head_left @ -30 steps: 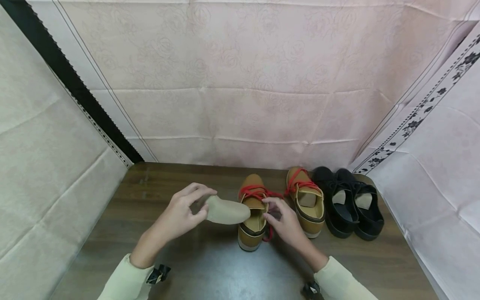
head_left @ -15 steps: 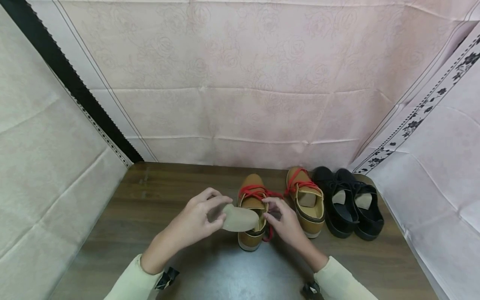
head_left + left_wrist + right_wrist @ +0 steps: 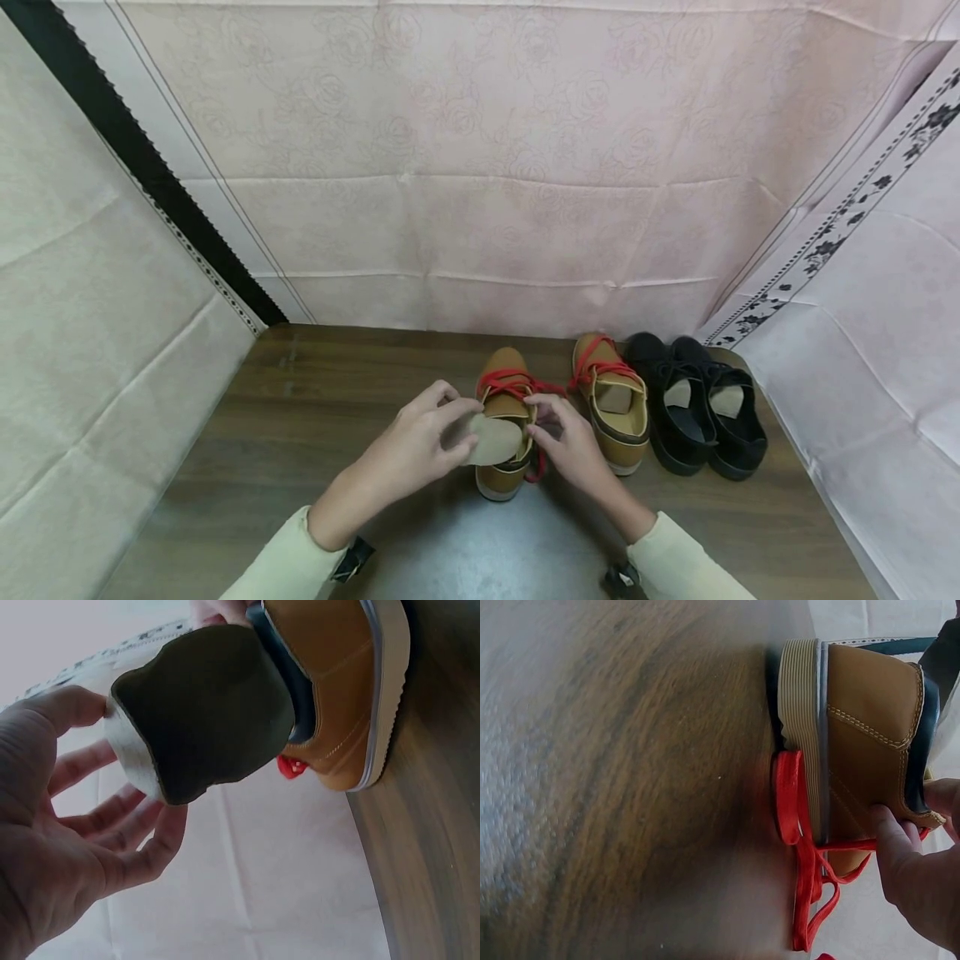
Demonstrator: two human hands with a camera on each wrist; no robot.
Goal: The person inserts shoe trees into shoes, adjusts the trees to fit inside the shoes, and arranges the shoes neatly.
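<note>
Over the opening of a tan shoe (image 3: 504,481) with red laces (image 3: 513,383), my left hand (image 3: 420,442) holds a beige insole (image 3: 497,441) by one end. In the left wrist view the insole (image 3: 217,712) shows its dark underside, curved, with thumb and fingertips at its edges. Its far end overlaps the shoe's collar. My right hand (image 3: 566,440) pinches the shoe's right collar edge between thumb and fingers; the right wrist view shows this grip on the tan upper (image 3: 862,742), with a loop of red lace (image 3: 802,840) hanging down beside the sole.
A second tan shoe (image 3: 621,446) with red laces stands right of my right hand. Beyond it stand two black shoes (image 3: 678,433) with light insoles showing inside. The wooden table (image 3: 360,358) meets pale cloth walls (image 3: 465,233) at the back and sides.
My left hand has moved right with the insole, bringing its far end from the shoe's left edge to over the opening. The right hand and the shoe have stayed in place.
</note>
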